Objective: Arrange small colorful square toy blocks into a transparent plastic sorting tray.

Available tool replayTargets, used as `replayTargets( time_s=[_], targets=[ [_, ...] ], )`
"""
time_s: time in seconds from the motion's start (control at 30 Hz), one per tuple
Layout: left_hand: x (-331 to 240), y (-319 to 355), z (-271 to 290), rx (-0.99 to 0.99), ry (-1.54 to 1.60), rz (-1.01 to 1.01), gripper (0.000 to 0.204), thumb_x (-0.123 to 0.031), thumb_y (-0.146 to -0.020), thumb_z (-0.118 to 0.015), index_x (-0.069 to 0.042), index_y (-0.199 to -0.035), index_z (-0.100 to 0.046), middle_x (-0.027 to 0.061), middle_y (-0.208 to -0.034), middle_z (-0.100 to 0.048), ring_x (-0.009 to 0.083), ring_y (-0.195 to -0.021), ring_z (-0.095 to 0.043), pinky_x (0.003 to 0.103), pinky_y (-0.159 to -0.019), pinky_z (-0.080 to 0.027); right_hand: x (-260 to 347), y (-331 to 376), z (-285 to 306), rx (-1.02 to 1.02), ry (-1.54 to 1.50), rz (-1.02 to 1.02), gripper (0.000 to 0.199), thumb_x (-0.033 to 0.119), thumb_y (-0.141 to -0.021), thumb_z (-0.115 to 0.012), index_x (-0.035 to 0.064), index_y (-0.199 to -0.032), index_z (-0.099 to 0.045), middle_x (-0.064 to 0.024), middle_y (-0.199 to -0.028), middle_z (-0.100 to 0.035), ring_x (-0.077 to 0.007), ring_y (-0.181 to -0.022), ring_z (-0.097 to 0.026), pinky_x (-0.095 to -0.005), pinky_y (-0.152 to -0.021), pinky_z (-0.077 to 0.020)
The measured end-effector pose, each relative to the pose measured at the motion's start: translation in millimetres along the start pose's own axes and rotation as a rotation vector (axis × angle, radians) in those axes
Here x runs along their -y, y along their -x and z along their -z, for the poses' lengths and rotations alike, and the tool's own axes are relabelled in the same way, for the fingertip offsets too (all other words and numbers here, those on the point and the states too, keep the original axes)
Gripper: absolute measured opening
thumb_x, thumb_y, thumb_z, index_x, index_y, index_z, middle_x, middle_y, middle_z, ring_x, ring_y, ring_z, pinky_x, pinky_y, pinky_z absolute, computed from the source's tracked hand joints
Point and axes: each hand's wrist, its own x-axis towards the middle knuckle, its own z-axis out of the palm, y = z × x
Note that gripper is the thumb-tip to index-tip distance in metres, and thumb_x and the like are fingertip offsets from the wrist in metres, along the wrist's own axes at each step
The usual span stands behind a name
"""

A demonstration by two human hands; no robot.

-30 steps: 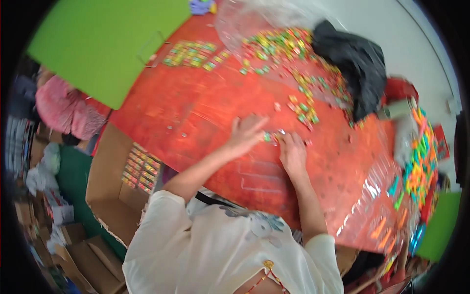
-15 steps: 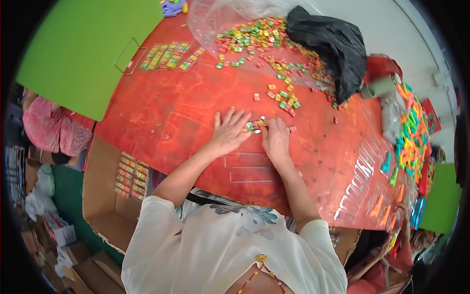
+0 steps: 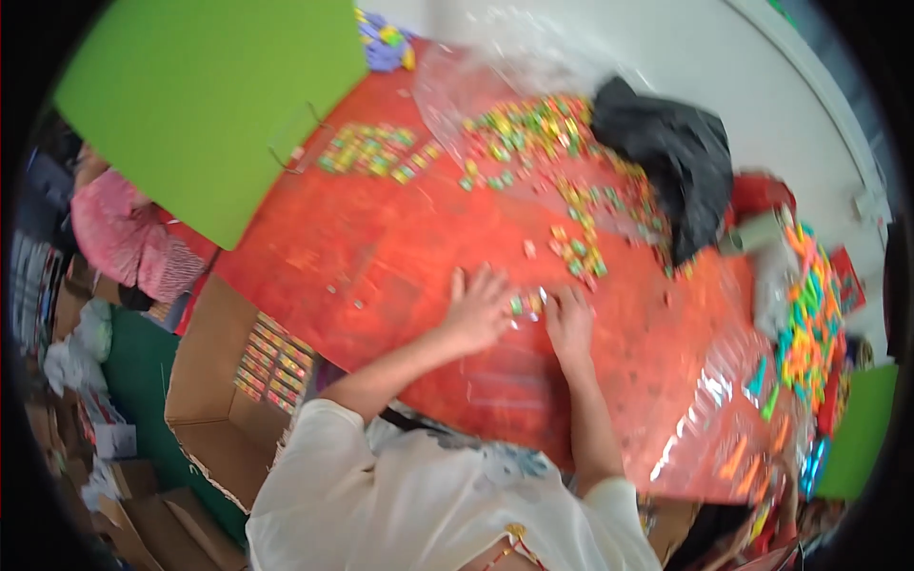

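Between my hands lies a short row of small green, yellow and red wrapped pieces (image 3: 526,305) with shiny clear plastic about it. My left hand (image 3: 479,311) rests flat beside its left end, fingers spread and fingertips close to it. The fingers of my right hand (image 3: 568,328) are bent and pressed together at the right end of the row; motion blurs their tips. Just beyond my right hand is a small cluster of loose pieces (image 3: 578,255), spilling from a big pile (image 3: 538,128) on clear plastic sheeting.
A black plastic bag (image 3: 666,157) lies by the pile. Filled rows (image 3: 367,150) sit at the far left of the red table (image 3: 381,257), near a green board (image 3: 209,105). A cardboard box (image 3: 205,409) holds more rows. Bright plastic parts (image 3: 809,324) are heaped right. Another person (image 3: 124,224) is at left.
The whole view has shifted, so the table and hands appear lower and further right, and blurred. Both hands stay at the row of pieces, with the left hand's fingers still spread.
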Motion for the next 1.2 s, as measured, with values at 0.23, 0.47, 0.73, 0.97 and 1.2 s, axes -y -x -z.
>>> replayTargets(
  time_s=[0.23, 0.47, 0.73, 0.97, 1.2],
  targets=[
    [-0.1, -23.7, 16.5, -0.137, -0.225, -0.122, 0.049, -0.023, -0.083, -0.067, -0.007, -0.128, -0.062, 0.0172, -0.120, -0.059, 0.0343, -0.114, -0.052, 0.063, -0.100, -0.034, -4.7, 6.7, 0.5, -0.012, 0.101, -0.022, 0.008, 0.016, -0.091, -0.065, 0.0094, -0.094, -0.068, -0.0105, -0.092, -0.065, -0.0314, -0.086, -0.063, -0.0465, -0.076, -0.0422],
    [46.8, -53.5, 49.4, -0.255, -0.120, 0.004, 0.042, -0.028, -0.089, -0.065, -0.013, -0.128, -0.060, 0.0126, -0.118, -0.059, 0.0322, -0.111, -0.053, 0.052, -0.092, -0.039, 32.4, -2.6, 13.6, 0.025, 0.195, 0.257, 0.023, 0.015, -0.086, -0.070, 0.0092, -0.108, -0.067, -0.0104, -0.111, -0.061, -0.0299, -0.100, -0.059, -0.0434, -0.083, -0.0425],
    [19.3, -42.1, 41.6, -0.019, -0.207, -0.278, 0.062, -0.032, -0.086, -0.069, -0.013, -0.142, -0.052, 0.0163, -0.126, -0.055, 0.0338, -0.117, -0.050, 0.054, -0.097, -0.037, 46.3, 43.1, 22.9, 0.320, 0.051, 0.394, 0.020, 0.018, -0.083, -0.073, 0.0094, -0.101, -0.068, -0.0083, -0.097, -0.058, -0.0262, -0.090, -0.059, -0.0394, -0.080, -0.0428],
    [40.4, -55.7, 39.7, -0.138, -0.252, -0.150, 0.050, -0.017, -0.088, -0.056, -0.001, -0.135, -0.054, 0.0133, -0.103, -0.058, 0.0292, -0.096, -0.055, 0.046, -0.082, -0.043, 44.9, 44.3, 20.1, 0.258, 0.001, 0.365, 0.022, 0.014, -0.080, -0.075, 0.0098, -0.101, -0.070, -0.0069, -0.097, -0.061, -0.0254, -0.091, -0.060, -0.0391, -0.079, -0.0429],
    [105.7, -80.2, 77.3, -0.350, -0.325, 0.126, 0.051, -0.014, -0.083, -0.060, -0.001, -0.133, -0.054, 0.0157, -0.101, -0.056, 0.0335, -0.095, -0.056, 0.048, -0.082, -0.046, 41.3, 36.2, 18.6, 0.212, -0.013, 0.326, 0.022, 0.012, -0.079, -0.076, 0.0100, -0.101, -0.070, -0.0066, -0.098, -0.063, -0.0255, -0.089, -0.060, -0.0389, -0.079, -0.0433]
  ],
)
